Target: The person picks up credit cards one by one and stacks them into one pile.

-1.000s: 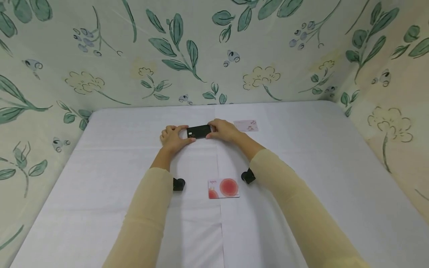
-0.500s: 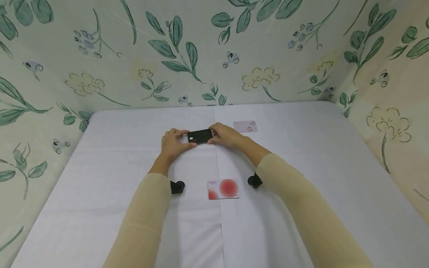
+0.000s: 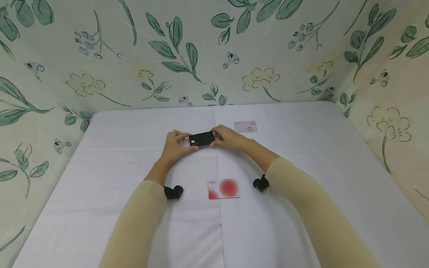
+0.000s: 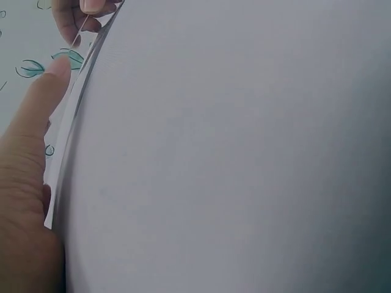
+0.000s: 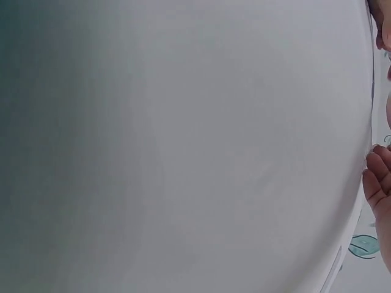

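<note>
A black card (image 3: 202,139) with a small chip and "VIP" lettering is held between both hands in the head view. My left hand (image 3: 175,146) pinches its left end between thumb and fingers. On the right end, my right hand (image 3: 229,137) pinches it the same way. In the left wrist view the left thumb (image 4: 49,88) shows at the left edge, and the card appears as a thin edge-on line. The right wrist view catches only parts of the fingers (image 5: 379,177) at its right border; the card cannot be made out there.
A white and red card (image 3: 223,188) lies on the white tablecloth (image 3: 100,178) nearer to me, between the forearms. Behind the right hand lies a pale pink card (image 3: 245,126). A leaf-patterned cloth (image 3: 201,48) rises behind the table. Black wrist mounts (image 3: 174,192) sit below each wrist.
Both hands have brought the black card a little toward me and slightly right, and it tilts a bit more. The two cards on the table have stayed put.
</note>
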`<act>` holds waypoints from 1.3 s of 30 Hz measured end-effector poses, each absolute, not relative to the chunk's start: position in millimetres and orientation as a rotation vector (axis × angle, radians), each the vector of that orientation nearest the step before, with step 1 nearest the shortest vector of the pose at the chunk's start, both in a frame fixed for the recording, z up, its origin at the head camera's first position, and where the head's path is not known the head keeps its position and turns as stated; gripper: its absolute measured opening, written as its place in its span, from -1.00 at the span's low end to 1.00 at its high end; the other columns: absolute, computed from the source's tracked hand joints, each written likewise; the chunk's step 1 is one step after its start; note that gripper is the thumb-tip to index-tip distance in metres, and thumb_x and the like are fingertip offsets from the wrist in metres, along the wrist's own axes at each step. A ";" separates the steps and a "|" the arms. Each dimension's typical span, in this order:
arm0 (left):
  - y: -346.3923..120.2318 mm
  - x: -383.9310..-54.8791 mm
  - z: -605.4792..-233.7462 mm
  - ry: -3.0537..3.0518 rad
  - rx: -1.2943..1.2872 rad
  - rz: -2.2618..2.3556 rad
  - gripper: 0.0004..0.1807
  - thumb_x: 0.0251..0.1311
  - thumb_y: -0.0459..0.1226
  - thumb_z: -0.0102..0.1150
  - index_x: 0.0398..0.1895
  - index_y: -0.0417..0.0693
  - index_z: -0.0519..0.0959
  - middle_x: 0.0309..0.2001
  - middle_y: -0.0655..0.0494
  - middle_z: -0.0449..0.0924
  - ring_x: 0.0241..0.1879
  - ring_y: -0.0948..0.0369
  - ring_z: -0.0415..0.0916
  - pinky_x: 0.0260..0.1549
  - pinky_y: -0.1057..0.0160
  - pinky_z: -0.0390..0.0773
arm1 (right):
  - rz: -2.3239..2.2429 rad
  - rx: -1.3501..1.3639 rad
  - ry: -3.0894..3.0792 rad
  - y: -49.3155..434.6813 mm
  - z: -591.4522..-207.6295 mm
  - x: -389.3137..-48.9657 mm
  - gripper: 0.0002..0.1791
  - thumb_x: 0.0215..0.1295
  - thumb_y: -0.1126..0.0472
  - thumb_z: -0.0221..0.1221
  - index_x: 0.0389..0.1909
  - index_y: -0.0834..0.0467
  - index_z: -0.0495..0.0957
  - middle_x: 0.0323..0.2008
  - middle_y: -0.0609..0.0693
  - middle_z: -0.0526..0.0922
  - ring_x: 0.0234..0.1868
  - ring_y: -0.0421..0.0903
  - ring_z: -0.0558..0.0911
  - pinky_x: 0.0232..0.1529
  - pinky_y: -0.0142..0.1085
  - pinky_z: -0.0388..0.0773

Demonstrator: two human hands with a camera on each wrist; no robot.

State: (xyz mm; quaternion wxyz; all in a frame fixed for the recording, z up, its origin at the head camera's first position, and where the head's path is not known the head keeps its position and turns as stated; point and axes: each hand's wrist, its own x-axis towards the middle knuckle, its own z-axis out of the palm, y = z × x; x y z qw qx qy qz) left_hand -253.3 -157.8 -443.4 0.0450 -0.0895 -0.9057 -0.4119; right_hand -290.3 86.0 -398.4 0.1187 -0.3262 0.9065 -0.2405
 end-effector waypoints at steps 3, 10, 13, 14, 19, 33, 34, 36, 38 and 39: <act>-157.0 -251.0 -444.4 -2.743 -0.295 -1.270 -0.38 -0.16 -0.01 0.50 0.02 -0.06 0.60 -0.22 0.04 0.31 -0.06 0.08 0.18 -0.08 0.12 0.28 | -0.721 -0.963 2.654 87.7 -398.1 -287.4 -0.33 0.23 0.02 0.23 0.23 0.33 0.32 -0.06 0.14 0.48 -0.15 -0.06 0.44 -0.05 -0.24 0.42; -152.3 -243.7 -438.2 -2.702 -0.348 -1.269 -0.37 -0.20 -0.07 0.53 0.01 -0.11 0.60 -0.22 0.03 0.31 -0.07 0.06 0.17 -0.09 0.12 0.29 | -0.744 -0.982 2.665 92.2 -396.4 -281.4 -0.35 0.19 0.04 0.27 0.19 0.35 0.37 -0.18 0.11 0.47 -0.20 -0.07 0.42 -0.11 -0.26 0.42; -150.1 -241.5 -434.3 -2.691 -0.381 -1.267 -0.39 -0.21 -0.09 0.54 -0.02 -0.12 0.61 -0.22 0.01 0.33 -0.06 0.05 0.17 -0.07 0.10 0.29 | -0.747 -1.000 2.670 95.6 -394.9 -278.6 -0.35 0.16 0.04 0.29 0.15 0.37 0.39 -0.23 0.09 0.45 -0.24 -0.08 0.41 -0.15 -0.28 0.40; -149.3 -241.0 -433.3 -2.689 -0.394 -1.262 -0.39 -0.22 -0.09 0.54 -0.03 -0.12 0.62 -0.22 0.00 0.33 -0.06 0.04 0.17 -0.07 0.09 0.28 | -0.752 -0.999 2.671 96.8 -394.4 -277.9 -0.35 0.15 0.04 0.29 0.14 0.37 0.40 -0.24 0.08 0.44 -0.24 -0.09 0.40 -0.17 -0.28 0.39; -145.3 -239.6 -428.8 -2.706 -0.430 -1.240 -0.40 -0.22 -0.09 0.54 -0.03 -0.10 0.61 -0.21 0.03 0.32 -0.08 0.07 0.16 -0.11 0.13 0.27 | -0.814 -0.979 2.675 104.1 -390.5 -273.0 -0.35 0.09 0.04 0.33 0.12 0.34 0.43 -0.28 0.04 0.43 -0.28 -0.11 0.39 -0.22 -0.31 0.37; -134.9 -232.3 -415.7 -2.425 -0.658 -1.264 -0.39 -0.37 -0.28 0.60 -0.08 -0.19 0.64 -0.31 0.01 0.28 -0.17 0.06 0.15 -0.19 0.16 0.22 | -1.162 -0.896 2.608 122.4 -380.7 -257.2 -0.19 -0.19 0.13 0.52 0.15 0.24 0.42 -0.33 0.13 0.49 -0.40 -0.10 0.36 -0.38 -0.34 0.31; -133.2 -232.0 -414.3 -2.424 -0.660 -1.274 -0.39 -0.35 -0.28 0.60 -0.07 -0.19 0.64 -0.31 0.02 0.29 -0.17 0.06 0.15 -0.18 0.16 0.22 | -1.168 -0.904 2.612 123.5 -380.2 -256.2 -0.17 -0.20 0.13 0.52 0.17 0.23 0.41 -0.33 0.15 0.50 -0.42 -0.10 0.36 -0.39 -0.34 0.30; -130.0 -231.4 -411.6 -2.432 -0.660 -1.291 -0.40 -0.33 -0.26 0.59 -0.07 -0.18 0.63 -0.30 0.03 0.29 -0.16 0.07 0.16 -0.18 0.17 0.23 | -1.178 -0.926 2.629 125.9 -379.4 -254.4 -0.17 -0.21 0.12 0.53 0.16 0.22 0.42 -0.34 0.17 0.50 -0.44 -0.10 0.36 -0.41 -0.34 0.29; -127.6 -230.4 -408.9 -2.444 -0.656 -1.302 -0.40 -0.32 -0.25 0.59 -0.06 -0.16 0.64 -0.30 0.04 0.28 -0.14 0.08 0.16 -0.17 0.16 0.24 | -1.190 -0.959 2.645 128.2 -378.9 -253.0 -0.16 -0.21 0.12 0.52 0.17 0.24 0.41 -0.35 0.17 0.51 -0.46 -0.10 0.35 -0.42 -0.34 0.28; -126.8 -229.9 -407.8 -2.448 -0.651 -1.303 -0.40 -0.32 -0.24 0.59 -0.06 -0.16 0.64 -0.30 0.04 0.28 -0.14 0.08 0.15 -0.17 0.16 0.24 | -1.204 -0.975 2.642 129.3 -378.2 -252.0 -0.16 -0.21 0.12 0.52 0.16 0.25 0.41 -0.36 0.18 0.51 -0.47 -0.10 0.35 -0.43 -0.34 0.27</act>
